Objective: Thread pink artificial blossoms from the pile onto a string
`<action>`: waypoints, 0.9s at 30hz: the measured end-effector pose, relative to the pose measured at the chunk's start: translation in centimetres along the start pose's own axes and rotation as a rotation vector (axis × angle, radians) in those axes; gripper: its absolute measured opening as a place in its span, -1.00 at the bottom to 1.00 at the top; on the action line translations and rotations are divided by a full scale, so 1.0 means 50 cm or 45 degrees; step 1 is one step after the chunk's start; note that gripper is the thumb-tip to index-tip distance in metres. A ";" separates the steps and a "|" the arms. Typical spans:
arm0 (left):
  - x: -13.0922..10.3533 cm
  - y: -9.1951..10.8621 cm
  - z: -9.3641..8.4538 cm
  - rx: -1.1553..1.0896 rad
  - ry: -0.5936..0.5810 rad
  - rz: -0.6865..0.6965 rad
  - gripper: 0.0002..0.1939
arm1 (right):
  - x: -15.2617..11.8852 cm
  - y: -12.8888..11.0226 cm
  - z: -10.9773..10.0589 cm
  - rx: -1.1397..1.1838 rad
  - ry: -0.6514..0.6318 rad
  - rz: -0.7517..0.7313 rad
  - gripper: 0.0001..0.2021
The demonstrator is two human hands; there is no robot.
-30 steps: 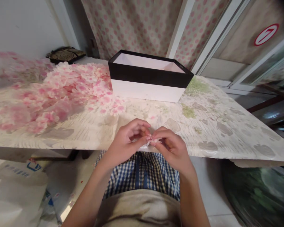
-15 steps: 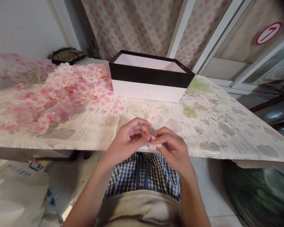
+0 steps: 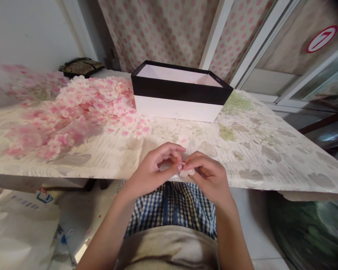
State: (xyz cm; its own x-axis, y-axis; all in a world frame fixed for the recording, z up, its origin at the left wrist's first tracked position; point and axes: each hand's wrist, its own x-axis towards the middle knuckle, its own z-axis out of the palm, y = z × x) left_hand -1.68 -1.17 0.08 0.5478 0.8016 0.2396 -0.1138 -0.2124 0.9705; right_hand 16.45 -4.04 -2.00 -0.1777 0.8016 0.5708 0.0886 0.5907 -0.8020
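Above the table's front edge, my left hand point(image 3: 157, 167) and my right hand point(image 3: 208, 174) meet at their fingertips. Between them is a small pale petal piece point(image 3: 187, 172), pinched by my right thumb and fingers. My left thumb and index finger close on its near side, where a thin pinkish bit shows. A large pile of pink and white artificial petals point(image 3: 101, 97) lies on the left of the table. Behind my hands stands an open box point(image 3: 177, 107), white with a black rim; its contents are mostly hidden.
Small green pieces point(image 3: 227, 132) lie on the patterned tablecloth point(image 3: 270, 165) right of the box. A dark patterned pouch point(image 3: 81, 66) sits at the back left. White bags point(image 3: 19, 228) are below the table at left, a dark green rounded object point(image 3: 307, 228) at right.
The fingertips have shifted slightly around the petal piece, which has turned a little between them. My left fingers have moved slightly right and down. The view has shifted slightly.
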 end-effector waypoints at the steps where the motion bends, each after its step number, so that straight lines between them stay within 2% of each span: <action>1: 0.001 0.000 0.001 -0.009 0.019 -0.014 -0.75 | 0.001 -0.001 -0.001 -0.026 -0.022 0.003 -0.81; 5: 0.006 0.003 0.005 -0.050 0.066 -0.069 -0.75 | 0.001 -0.005 -0.003 -0.143 -0.080 0.001 -0.77; 8: 0.007 0.006 0.005 -0.078 0.088 -0.096 -0.74 | -0.001 -0.005 -0.001 -0.177 -0.057 -0.057 -0.75; 17: 0.009 0.012 0.008 -0.038 0.209 -0.118 -0.79 | -0.003 -0.006 -0.004 -0.102 -0.087 -0.025 -0.72; 21: 0.011 0.012 0.009 -0.002 0.234 -0.119 -0.80 | -0.005 -0.003 -0.002 -0.117 -0.018 -0.046 -0.74; 27: 0.006 0.011 0.006 0.013 0.148 -0.098 -0.80 | -0.009 0.001 0.009 -0.255 0.096 -0.080 -0.79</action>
State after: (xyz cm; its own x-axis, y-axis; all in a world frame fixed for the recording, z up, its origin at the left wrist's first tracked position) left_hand -1.33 -1.19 0.68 0.4546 0.8750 0.1662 -0.0663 -0.1528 0.9860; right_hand 16.08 -4.41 -2.37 -0.1158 0.7627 0.6363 0.2739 0.6403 -0.7176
